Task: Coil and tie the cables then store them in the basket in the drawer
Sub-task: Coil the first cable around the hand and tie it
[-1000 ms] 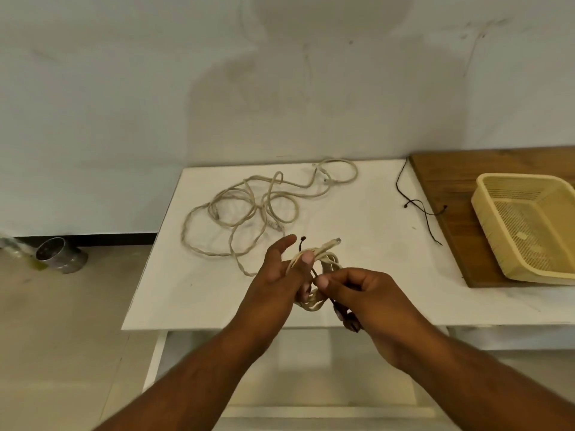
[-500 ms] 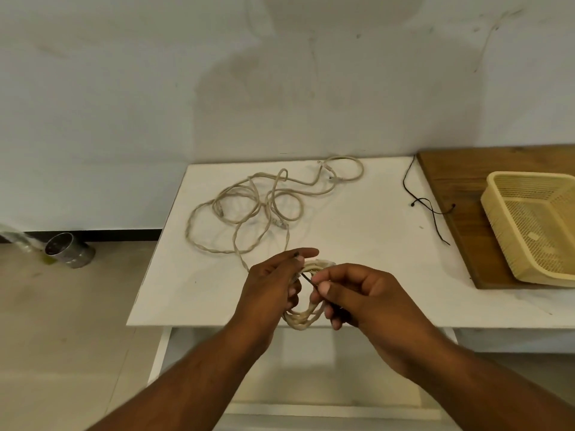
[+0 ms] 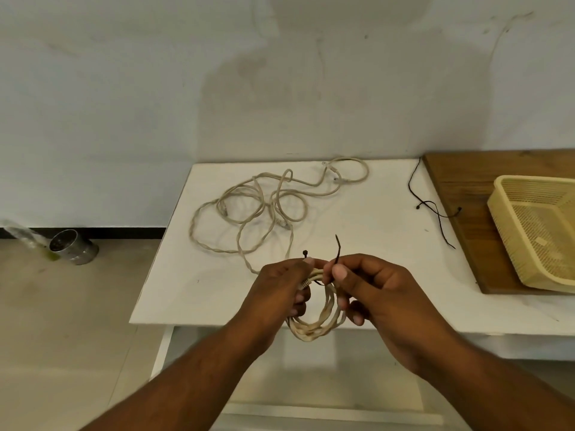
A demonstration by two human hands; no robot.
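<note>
A coiled beige cable hangs between both hands above the white table's front edge. My left hand grips the top of the coil and pinches the head end of a black cable tie. My right hand pinches the tie's tail, which sticks up above the fingers. Several loose beige cables lie tangled on the white table behind. A yellow mesh basket sits on a wooden board at the right.
More black ties lie across the table's right side and the board's edge. A metal can lies on the floor at the left, against the wall. An open space shows under the table's front edge.
The tie's two ends have come up above the coil, its tail now standing between my hands. My hands sit a little lower and nearer the table's front edge.
</note>
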